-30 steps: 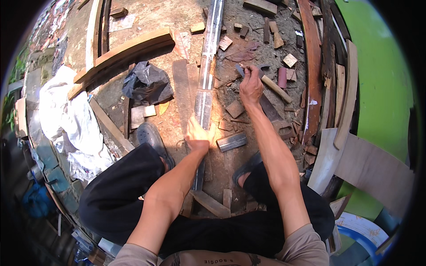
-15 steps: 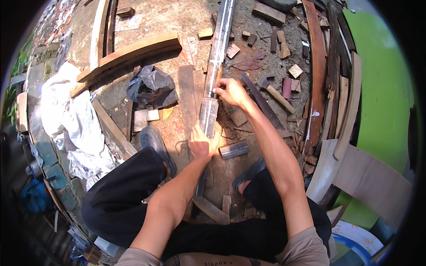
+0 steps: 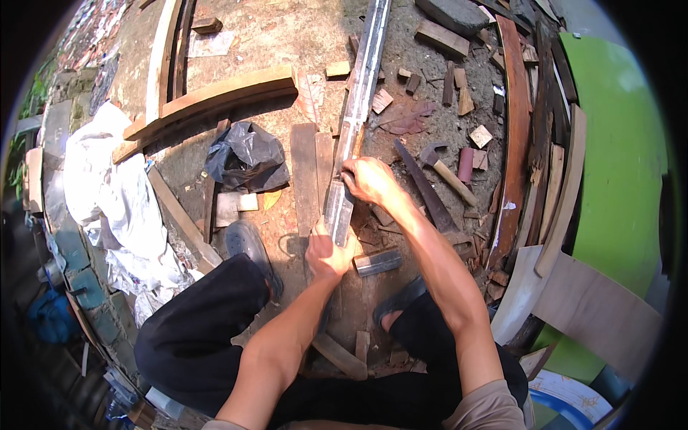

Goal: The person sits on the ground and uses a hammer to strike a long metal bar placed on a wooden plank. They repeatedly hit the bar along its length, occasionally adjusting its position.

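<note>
A long grey wooden batten (image 3: 365, 93) with pale streaks runs away from me over the ground. At its near end lies a short grey wooden block (image 3: 340, 208) with a light stripe. My left hand (image 3: 331, 251) is closed around the block's near end. My right hand (image 3: 369, 180) is at the joint of block and batten, thumb and fingers pinched together; what is between the fingertips is hidden. A second short block (image 3: 378, 261) lies right of my left hand. Two flat brown boards (image 3: 304, 168) lie just left of the batten.
Right of my hands lie a handsaw (image 3: 426, 186), a hammer (image 3: 451, 175) and a dark red cylinder (image 3: 465, 165). A black plastic bag (image 3: 246, 156), a wooden beam (image 3: 215, 93) and white cloth (image 3: 111, 179) are on the left. A green panel (image 3: 609, 158) stands far right.
My right hand has slid nearer me along the batten to the block's far end. My left hand keeps its hold on the block. The view has shifted slightly.
</note>
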### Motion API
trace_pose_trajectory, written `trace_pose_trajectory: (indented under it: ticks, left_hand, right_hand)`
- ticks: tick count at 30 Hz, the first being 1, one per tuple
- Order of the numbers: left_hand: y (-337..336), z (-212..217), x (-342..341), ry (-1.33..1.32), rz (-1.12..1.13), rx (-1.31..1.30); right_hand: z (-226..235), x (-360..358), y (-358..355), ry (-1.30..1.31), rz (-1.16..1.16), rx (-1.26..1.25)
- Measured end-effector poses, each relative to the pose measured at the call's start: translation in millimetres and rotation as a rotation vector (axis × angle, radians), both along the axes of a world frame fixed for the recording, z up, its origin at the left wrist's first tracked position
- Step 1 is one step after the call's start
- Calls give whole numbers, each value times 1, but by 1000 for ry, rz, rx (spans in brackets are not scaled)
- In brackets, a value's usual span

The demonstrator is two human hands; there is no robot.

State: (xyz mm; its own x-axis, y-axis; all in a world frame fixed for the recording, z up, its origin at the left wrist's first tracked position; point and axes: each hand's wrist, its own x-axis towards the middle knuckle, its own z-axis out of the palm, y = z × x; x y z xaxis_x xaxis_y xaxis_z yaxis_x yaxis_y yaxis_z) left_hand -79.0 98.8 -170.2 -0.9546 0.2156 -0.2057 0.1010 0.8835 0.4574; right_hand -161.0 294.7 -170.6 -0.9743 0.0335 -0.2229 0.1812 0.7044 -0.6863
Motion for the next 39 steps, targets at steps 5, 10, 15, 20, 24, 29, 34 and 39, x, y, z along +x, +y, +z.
trace_pose_trajectory:
  ticks: [5, 10, 15, 20, 24, 29, 34, 39]
  left_hand:
    - [-5, -6, 3, -40, -36, -51]
    - [0, -1, 0, -31, -3, -37]
    - [6, 2, -1, 2, 25, -59]
    - [6, 4, -1, 20, 8, -79]
    - [7, 4, -1, 4, 17, -99]
    - [4, 2, 0, 37, -7, -108]
    - [0, -3, 1, -14, 6, -123]
    - [3, 0, 0, -39, 24, -117]
  right_hand:
    - [1, -3, -1, -20, 108, 56]
    - [2, 4, 1, 109, 105, 90]
    - [-4, 13, 7, 118, 80, 53]
    - [-1, 8, 0, 215, 68, 45]
    - [4, 2, 5, 115, 173, 65]
    - [3, 4, 2, 138, 228, 115]
    - [-1, 11, 17, 136, 311, 148]
    - [22, 25, 39, -294, 85, 31]
